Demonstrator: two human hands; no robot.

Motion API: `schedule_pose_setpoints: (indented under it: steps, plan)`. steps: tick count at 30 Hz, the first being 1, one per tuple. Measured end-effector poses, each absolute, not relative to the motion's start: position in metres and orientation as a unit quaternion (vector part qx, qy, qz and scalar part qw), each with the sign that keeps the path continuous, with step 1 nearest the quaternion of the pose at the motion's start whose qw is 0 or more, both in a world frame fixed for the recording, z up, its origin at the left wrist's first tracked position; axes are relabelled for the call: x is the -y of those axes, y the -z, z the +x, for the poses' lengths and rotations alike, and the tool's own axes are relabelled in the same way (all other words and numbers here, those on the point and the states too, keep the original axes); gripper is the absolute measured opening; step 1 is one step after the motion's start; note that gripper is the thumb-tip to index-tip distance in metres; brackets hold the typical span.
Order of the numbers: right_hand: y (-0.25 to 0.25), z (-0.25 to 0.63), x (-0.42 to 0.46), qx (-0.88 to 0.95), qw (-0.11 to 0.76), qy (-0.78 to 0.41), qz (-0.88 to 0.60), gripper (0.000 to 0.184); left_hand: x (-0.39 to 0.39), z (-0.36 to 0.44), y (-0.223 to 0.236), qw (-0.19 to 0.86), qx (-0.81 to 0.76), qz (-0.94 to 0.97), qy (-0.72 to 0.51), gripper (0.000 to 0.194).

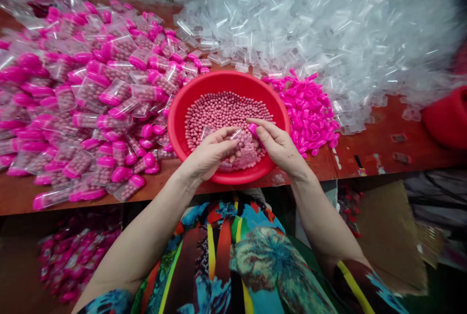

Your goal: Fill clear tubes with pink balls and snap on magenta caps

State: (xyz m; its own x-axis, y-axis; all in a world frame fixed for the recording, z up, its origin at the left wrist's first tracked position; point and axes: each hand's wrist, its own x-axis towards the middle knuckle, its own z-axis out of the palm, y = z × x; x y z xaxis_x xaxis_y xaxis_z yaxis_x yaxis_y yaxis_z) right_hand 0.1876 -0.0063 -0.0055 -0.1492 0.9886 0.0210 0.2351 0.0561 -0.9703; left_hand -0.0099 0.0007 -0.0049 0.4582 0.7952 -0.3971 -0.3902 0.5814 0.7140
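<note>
A red basin (233, 178) holds many small round pink beads (222, 110). Over its near side, my left hand (213, 151) is closed on a clear plastic container (237, 135) with pink beads in it. Facing it from the right, my right hand (277, 146) pinches a bright pink cap (252, 129) between thumb and fingers. The cap is close to the container but apart from it. More clear plastic shows below my fingers among the beads, and I cannot make out its shape.
Bead-filled containers with pink caps (87, 90) are heaped on the left of the brown table (368, 153). Loose pink caps (310, 114) lie right of the basin. Clear containers (321, 27) pile up behind. A red tub (447, 117) stands far right.
</note>
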Motion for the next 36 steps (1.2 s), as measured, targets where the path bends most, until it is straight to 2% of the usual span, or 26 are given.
schedule_pose_setpoints:
  steps: [4, 7, 16, 18, 21, 25, 29, 36]
  plan:
    - [0.001, 0.186, 0.005, 0.639, 0.406, -0.411, -0.508, 0.025, -0.001, -0.009, 0.007, 0.798, -0.374, 0.293, -0.372, 0.033]
    - [-0.002, 0.187, 0.005, 0.684, 0.372, -0.364, -0.511, 0.017, -0.001, -0.008, 0.007, 0.781, -0.394, 0.293, -0.387, 0.032]
    - [-0.023, 0.209, 0.000, 0.807, 0.245, -0.272, -0.464, 0.015, -0.003, -0.008, 0.008, 0.758, -0.408, 0.266, -0.434, 0.031]
    - [-0.022, 0.207, -0.001, 0.790, 0.276, -0.252, -0.485, 0.016, -0.005, -0.009, 0.007, 0.785, -0.385, 0.242, -0.420, 0.033]
    - [-0.016, 0.194, -0.002, 0.725, 0.368, -0.263, -0.519, 0.018, -0.006, -0.010, 0.007, 0.823, -0.340, 0.222, -0.396, 0.034]
    - [-0.011, 0.171, 0.001, 0.681, 0.433, -0.290, -0.514, 0.017, -0.004, -0.009, 0.009, 0.809, -0.333, 0.235, -0.424, 0.032]
    - [-0.009, 0.160, 0.002, 0.696, 0.448, -0.253, -0.501, 0.016, -0.003, -0.008, 0.010, 0.785, -0.355, 0.262, -0.435, 0.032]
    - [-0.009, 0.157, -0.001, 0.713, 0.454, -0.226, -0.484, 0.015, -0.003, -0.009, 0.012, 0.804, -0.331, 0.275, -0.410, 0.032]
